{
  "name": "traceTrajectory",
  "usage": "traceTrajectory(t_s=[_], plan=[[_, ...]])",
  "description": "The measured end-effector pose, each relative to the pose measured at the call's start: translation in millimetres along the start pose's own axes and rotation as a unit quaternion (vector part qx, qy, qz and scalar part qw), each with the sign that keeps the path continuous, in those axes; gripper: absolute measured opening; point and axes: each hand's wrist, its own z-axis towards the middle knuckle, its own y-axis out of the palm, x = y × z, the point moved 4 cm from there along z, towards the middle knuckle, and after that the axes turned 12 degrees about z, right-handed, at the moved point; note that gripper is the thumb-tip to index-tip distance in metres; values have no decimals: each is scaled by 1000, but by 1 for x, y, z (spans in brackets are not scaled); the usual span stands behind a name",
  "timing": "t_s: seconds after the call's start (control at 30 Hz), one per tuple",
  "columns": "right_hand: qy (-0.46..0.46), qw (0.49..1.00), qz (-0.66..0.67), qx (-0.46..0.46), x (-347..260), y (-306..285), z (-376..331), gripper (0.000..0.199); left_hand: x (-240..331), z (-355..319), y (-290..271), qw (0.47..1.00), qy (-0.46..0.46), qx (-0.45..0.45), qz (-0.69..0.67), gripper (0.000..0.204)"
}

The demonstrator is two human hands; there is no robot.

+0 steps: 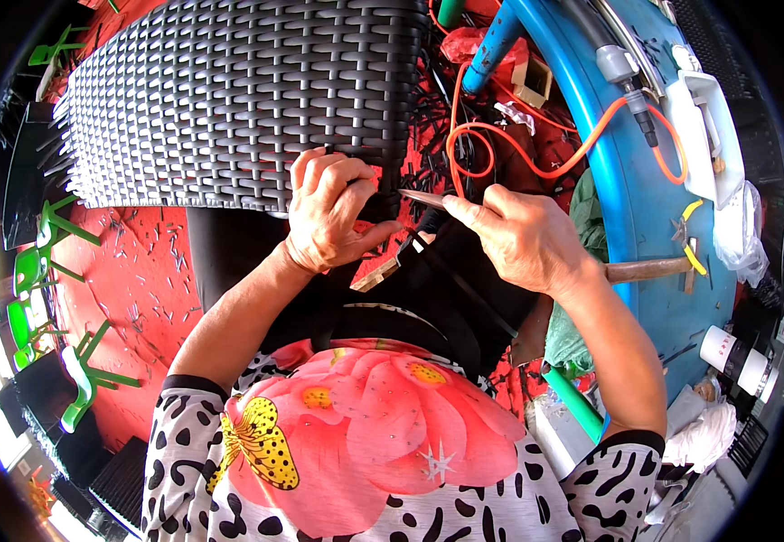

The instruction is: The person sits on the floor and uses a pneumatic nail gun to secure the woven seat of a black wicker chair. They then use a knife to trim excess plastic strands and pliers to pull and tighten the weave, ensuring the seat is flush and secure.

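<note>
A dark grey woven rattan panel [238,99] stretches away in front of me, its near edge above my lap. My left hand [333,212] grips the near right corner of the panel, fingers curled onto the weave and thumb toward the right. My right hand [532,239] is closed round a pointed metal tool [423,197], its tip directed left at the panel's right edge. The tool's handle is hidden in the palm. A dark flat strip [464,289] runs down from near the left thumb toward my lap.
At the right is a blue table [658,312] bearing a wooden-handled hammer [649,269], a yellow-handled tool [688,237] and a white tray [713,135]. An orange hose [582,163] loops beside it. Dark offcuts litter the red floor [130,316]; green-legged stools [84,379] stand left.
</note>
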Motion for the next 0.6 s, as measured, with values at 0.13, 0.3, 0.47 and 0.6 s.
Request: traceTrajectory(t_s=[0.13, 0.3, 0.47, 0.6], plan=[[-9, 999, 6, 33, -2, 5, -3, 39, 1, 0, 0, 1000, 10, -3, 10, 54], [-3, 999, 17, 46, 0, 10, -5, 39, 1, 0, 0, 1000, 24, -9, 13, 60], [-5, 999, 0, 32, -3, 7, -2, 35, 2, 0, 0, 1000, 7, 0, 4, 49], [-27, 998, -52, 17, -16, -1, 3, 32, 2, 0, 0, 1000, 11, -3, 18, 49]])
